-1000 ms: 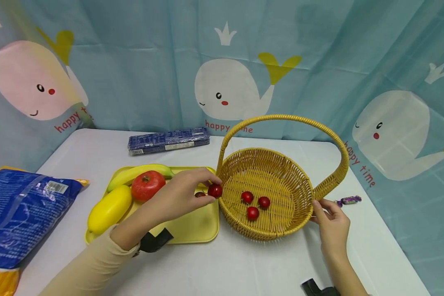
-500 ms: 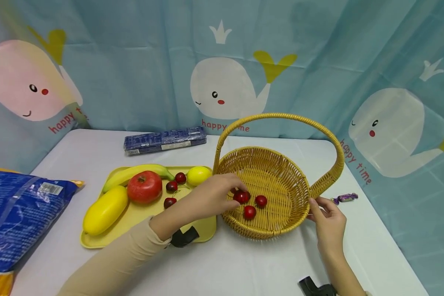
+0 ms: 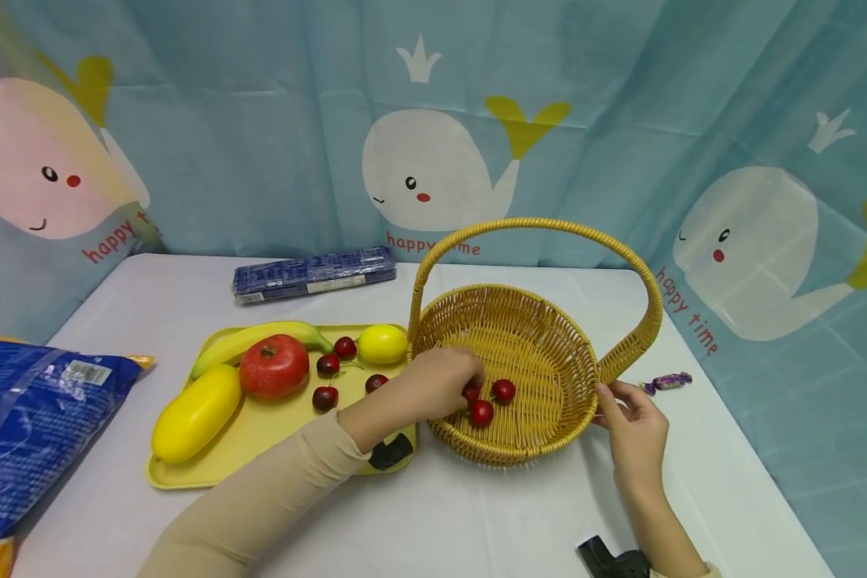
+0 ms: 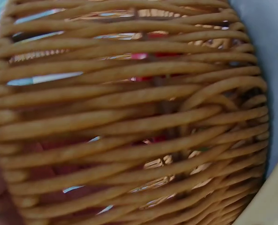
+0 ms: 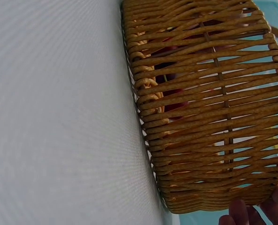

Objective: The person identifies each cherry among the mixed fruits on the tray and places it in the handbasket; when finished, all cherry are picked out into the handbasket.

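Observation:
In the head view my left hand reaches over the near-left rim into the yellow wicker basket, its fingers curled down around a red cherry that they partly hide. Two other cherries, one at the front and one to its right, lie on the basket floor beside the fingertips. My right hand grips the basket's right side at the foot of the tall handle, thumb on the near side. Both wrist views look through the woven basket wall; red shows between the strands.
Left of the basket, a yellow tray bears a banana, a red apple-like fruit, a yellow mango-like fruit, a lemon and several cherries. Nearby lie a blue pack, a blue bag and a wrapped candy.
My left hand has carried a cherry from the tray side rightward over the rim and lowered it into the basket. My right hand keeps its grip. The head view has shifted slightly.

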The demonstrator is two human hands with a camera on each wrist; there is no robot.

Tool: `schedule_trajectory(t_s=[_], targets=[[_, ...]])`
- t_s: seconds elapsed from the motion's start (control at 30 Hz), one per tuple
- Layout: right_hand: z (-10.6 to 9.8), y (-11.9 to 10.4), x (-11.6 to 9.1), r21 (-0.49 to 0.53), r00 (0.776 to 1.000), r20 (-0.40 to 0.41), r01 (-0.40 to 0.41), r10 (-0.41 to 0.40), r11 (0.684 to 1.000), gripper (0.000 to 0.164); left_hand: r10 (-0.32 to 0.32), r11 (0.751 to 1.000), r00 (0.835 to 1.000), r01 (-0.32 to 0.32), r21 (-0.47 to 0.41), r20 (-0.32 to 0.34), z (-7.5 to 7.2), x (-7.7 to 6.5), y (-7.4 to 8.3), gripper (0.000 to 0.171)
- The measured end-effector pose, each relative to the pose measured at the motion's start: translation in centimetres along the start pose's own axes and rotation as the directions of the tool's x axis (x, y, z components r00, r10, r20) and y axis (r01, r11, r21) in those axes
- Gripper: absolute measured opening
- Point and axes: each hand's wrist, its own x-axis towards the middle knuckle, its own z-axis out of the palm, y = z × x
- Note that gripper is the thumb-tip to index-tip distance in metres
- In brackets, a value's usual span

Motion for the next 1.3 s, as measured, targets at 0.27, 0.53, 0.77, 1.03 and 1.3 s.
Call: schedule_trajectory(t_s=[0.27,0.53,0.77,1.03,1.3], targets=[[0.2,0.2,-0.1,-0.005,1.000,0.001,-0.010,0.010,1.000,0.025,-0.027,1.000,0.998,0.027,-0.001,0.048,0.6,0.2,-0.3,0.018],[-0.1,0.4,-0.2,-0.009,1.000,-0.012,-0.007,0.007,1.000,0.025,0.028,0.995,0.999,-0.027,-0.094,0.015,-1.2,-1.8,-0.3,0.028],[-0.6,0.1,0.1,-0.017,1.000,-0.027,-0.008,0.008,1.000,0.024,0.021,0.964,0.994,-0.049,-0.263,-0.105,-4.5,-6.3,-2.4,0.034],[-0.6,0.0,0.2,-0.014,0.999,-0.032,-0.013,0.012,1.000,0.024,-0.086,0.941,0.992,0.049,-0.334,-0.097,-4.4,-8.0,-6.5,0.029],[0.0,0.1,0.1,-0.019,0.999,-0.024,-0.023,0.023,1.000,0.023,-0.207,0.949,0.978,0.208,-0.237,0.033,-1.8,-7.5,-8.5,0.032]])
